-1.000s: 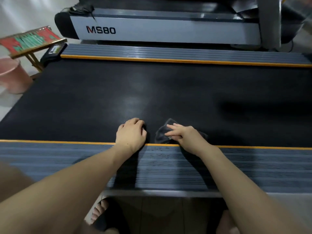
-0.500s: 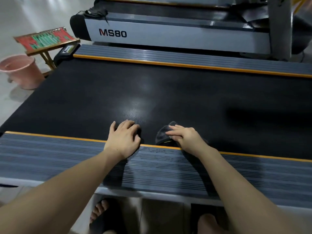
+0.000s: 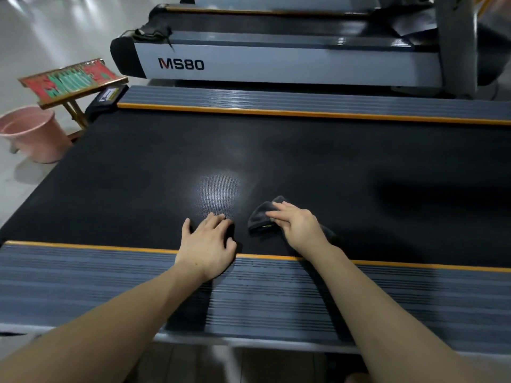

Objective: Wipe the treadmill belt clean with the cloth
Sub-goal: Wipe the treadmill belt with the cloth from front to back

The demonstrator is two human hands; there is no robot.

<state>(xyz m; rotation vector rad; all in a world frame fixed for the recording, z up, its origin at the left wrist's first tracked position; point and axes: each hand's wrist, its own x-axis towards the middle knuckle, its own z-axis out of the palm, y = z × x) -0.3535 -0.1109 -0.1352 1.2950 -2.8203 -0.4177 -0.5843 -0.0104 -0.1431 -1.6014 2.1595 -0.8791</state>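
I see the black treadmill belt (image 3: pixel 276 161) as the carrying surface, running between two orange-edged grey side rails. On it, just beyond the near rail (image 3: pixel 110 275), lies a dark cloth (image 3: pixel 261 217) with my right hand (image 3: pixel 297 226) pressing it down. My left hand (image 3: pixel 207 241) rests flat just left of the cloth, heel over that rail's orange edge

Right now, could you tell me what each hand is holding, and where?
The right hand presses the cloth flat on the belt, fingers on top. The left hand holds nothing.
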